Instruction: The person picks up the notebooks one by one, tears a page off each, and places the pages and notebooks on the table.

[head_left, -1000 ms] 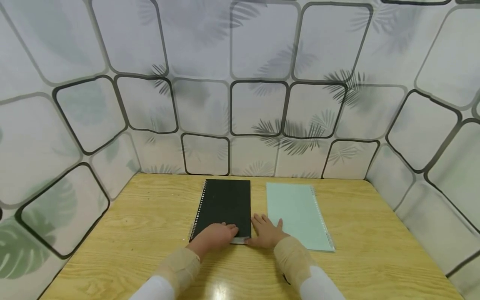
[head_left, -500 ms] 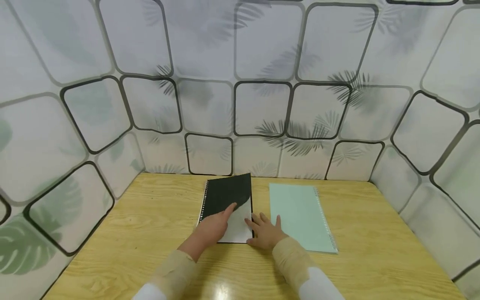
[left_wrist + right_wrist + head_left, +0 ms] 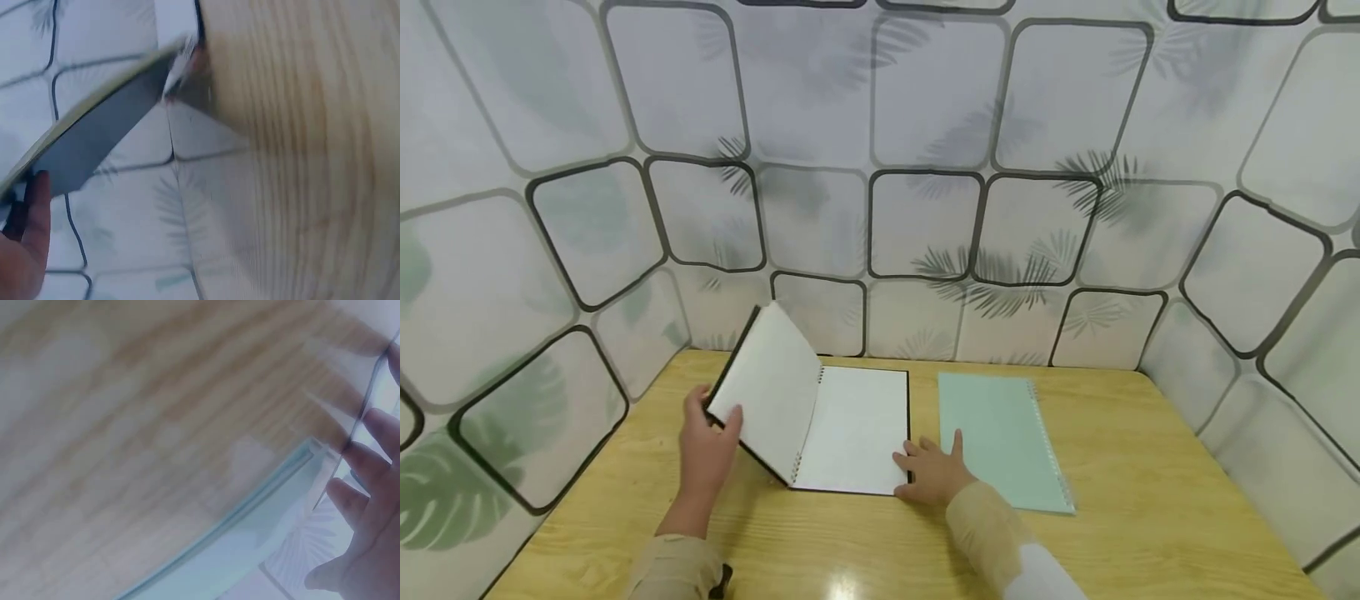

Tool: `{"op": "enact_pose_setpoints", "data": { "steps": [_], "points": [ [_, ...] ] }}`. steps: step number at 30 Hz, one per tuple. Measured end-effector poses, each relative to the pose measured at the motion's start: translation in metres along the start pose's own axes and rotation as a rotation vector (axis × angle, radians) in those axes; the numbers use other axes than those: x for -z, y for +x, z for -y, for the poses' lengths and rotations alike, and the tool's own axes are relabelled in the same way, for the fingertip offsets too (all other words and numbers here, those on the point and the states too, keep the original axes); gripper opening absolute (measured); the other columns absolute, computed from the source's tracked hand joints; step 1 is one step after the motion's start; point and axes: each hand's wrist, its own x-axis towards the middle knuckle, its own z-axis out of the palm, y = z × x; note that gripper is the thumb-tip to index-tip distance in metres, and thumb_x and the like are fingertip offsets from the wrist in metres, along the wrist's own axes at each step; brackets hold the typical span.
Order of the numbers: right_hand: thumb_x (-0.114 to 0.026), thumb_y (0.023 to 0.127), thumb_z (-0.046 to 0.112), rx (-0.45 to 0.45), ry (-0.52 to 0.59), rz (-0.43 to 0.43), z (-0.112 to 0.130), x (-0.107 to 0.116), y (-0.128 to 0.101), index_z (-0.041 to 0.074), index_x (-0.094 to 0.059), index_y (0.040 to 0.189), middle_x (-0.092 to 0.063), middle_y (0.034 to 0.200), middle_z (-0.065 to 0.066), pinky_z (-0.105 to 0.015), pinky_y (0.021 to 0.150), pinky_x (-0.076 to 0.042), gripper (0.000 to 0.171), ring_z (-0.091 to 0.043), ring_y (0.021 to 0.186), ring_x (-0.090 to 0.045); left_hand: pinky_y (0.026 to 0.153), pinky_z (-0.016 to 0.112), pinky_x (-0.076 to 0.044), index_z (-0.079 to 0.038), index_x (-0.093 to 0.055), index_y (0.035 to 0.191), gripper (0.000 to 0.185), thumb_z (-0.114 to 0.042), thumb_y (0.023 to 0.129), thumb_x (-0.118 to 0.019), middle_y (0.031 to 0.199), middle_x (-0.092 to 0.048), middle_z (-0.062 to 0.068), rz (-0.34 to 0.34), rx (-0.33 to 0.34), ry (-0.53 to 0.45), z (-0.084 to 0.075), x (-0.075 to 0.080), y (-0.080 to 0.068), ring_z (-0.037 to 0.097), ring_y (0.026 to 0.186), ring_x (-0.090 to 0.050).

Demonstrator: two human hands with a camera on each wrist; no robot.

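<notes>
A black-covered notebook (image 3: pixel 857 433) is lying open left of centre on the table, its right half resting flat with a white page facing up and its left half, the raised cover and pages (image 3: pixel 769 379), standing tilted up over the tabletop. The spiral binding (image 3: pixel 796 468) is running between the two halves. The left hand (image 3: pixel 706 446) is gripping the raised half at its left edge, the thumb showing against the white page and the fingers reaching behind the cover. The right hand (image 3: pixel 934 473) is holding nothing; it is resting with fingers spread at the flat half's near right corner, thumb and some fingertips touching the edge. Just to the right, a closed pale green notebook (image 3: pixel 1003 442) is lying with its spiral along its right side; whether the right hand is touching it, one cannot tell. Both notebooks are lying on a wood-grain table (image 3: pixel 1157 483), and beyond its far edge a pale wall covering (image 3: pixel 917 225) is showing dark-outlined rounded squares and grey leaves.
</notes>
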Motion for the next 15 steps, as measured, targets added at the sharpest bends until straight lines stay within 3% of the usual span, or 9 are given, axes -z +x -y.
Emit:
{"op": "enact_pose_setpoints", "data": {
  "steps": [2, 4, 6, 8, 11, 15],
  "points": [
    [-0.056, 0.084, 0.054, 0.006, 0.002, -0.009, 0.001, 0.0, -0.003, 0.026, -0.049, 0.134, -0.044, 0.144, 0.0, -0.073, 0.103, -0.002, 0.058, -0.028, 0.135, -0.036, 0.079, 0.047, -0.046, -0.006, -0.033, 0.137, 0.055, -0.024, 0.09, -0.055, 0.127, -0.05, 0.025, -0.053, 0.091, 0.011, 0.008, 0.013, 0.003, 0.037, 0.101, -0.055],
    [-0.057, 0.083, 0.053, 0.009, 0.008, -0.011, 0.001, -0.001, -0.006, 0.025, -0.05, 0.134, -0.045, 0.143, -0.001, -0.073, 0.103, -0.002, 0.058, -0.028, 0.135, -0.037, 0.08, 0.048, -0.046, -0.003, -0.037, 0.135, 0.055, -0.024, 0.089, -0.057, 0.126, -0.05, 0.027, -0.043, 0.168, 0.079, 0.018, 0.023, 0.008, 0.04, 0.102, -0.054],
    [-0.057, 0.083, 0.052, 0.007, 0.012, -0.01, 0.001, 0.0, -0.008, 0.024, -0.05, 0.134, -0.045, 0.143, -0.002, -0.073, 0.102, -0.002, 0.058, -0.028, 0.134, -0.038, 0.08, 0.049, -0.046, 0.0, -0.037, 0.135, 0.054, -0.022, 0.089, -0.056, 0.126, -0.048, 0.029, 0.043, 0.232, 0.186, 0.028, 0.032, 0.012, 0.043, 0.106, -0.052],
    [-0.057, 0.084, 0.052, 0.004, 0.013, -0.007, 0.001, 0.0, -0.01, 0.024, -0.05, 0.134, -0.045, 0.143, -0.002, -0.074, 0.102, -0.001, 0.058, -0.028, 0.134, -0.038, 0.078, 0.049, -0.046, 0.002, -0.032, 0.136, 0.056, -0.024, 0.091, -0.051, 0.129, -0.044, 0.032, 0.17, 0.28, 0.311, 0.038, 0.038, 0.016, 0.047, 0.108, -0.05],
    [-0.057, 0.084, 0.051, -0.002, 0.025, -0.009, 0.0, 0.0, -0.011, 0.025, -0.05, 0.134, -0.044, 0.143, -0.001, -0.074, 0.102, 0.001, 0.057, -0.028, 0.134, -0.038, 0.074, 0.049, -0.046, 0.005, -0.028, 0.136, 0.057, -0.025, 0.092, -0.047, 0.131, -0.041, 0.034, 0.326, 0.288, 0.469, 0.05, 0.044, 0.021, 0.05, 0.108, -0.049],
    [-0.057, 0.084, 0.052, -0.01, 0.038, -0.006, -0.001, 0.0, -0.01, 0.025, -0.049, 0.134, -0.044, 0.144, -0.001, -0.074, 0.102, 0.002, 0.058, -0.027, 0.135, -0.037, 0.079, 0.053, -0.045, 0.01, -0.028, 0.132, 0.054, -0.021, 0.092, -0.045, 0.128, -0.042, 0.037, 0.437, 0.271, 0.567, 0.062, 0.041, 0.027, 0.052, 0.108, -0.048]
  ]
}}
